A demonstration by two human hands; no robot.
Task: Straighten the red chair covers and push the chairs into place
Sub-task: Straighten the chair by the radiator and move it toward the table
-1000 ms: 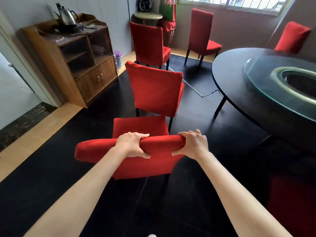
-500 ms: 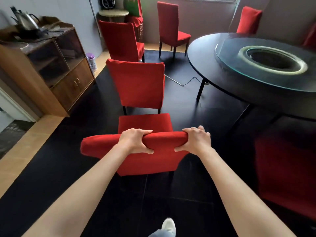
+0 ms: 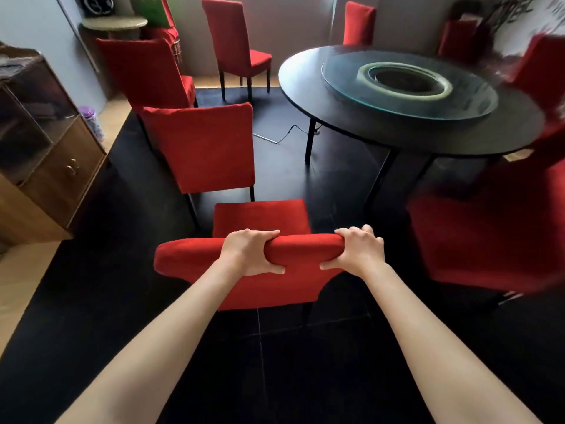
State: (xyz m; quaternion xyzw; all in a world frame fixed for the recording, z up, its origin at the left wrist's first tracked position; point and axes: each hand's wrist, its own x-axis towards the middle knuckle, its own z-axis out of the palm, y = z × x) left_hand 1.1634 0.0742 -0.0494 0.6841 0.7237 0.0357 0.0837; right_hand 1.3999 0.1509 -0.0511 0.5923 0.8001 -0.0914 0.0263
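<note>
Both hands clamp the top rail of the near chair (image 3: 260, 270): left hand (image 3: 252, 252) w/ thumb under, right hand (image 3: 357, 250) at the rail's end, prob. for steering it to the round table (image 3: 351, 123). Second chair (image 3: 201, 148) stands directly ahead, blocking; another chair (image 3: 489, 240) sits just to the right.

We see a dark floor (image 3: 305, 377) carrying red-covered chairs (image 3: 201, 148), a round black counter (image 3: 305, 87) and a wooden cabinet (image 3: 58, 172).
</note>
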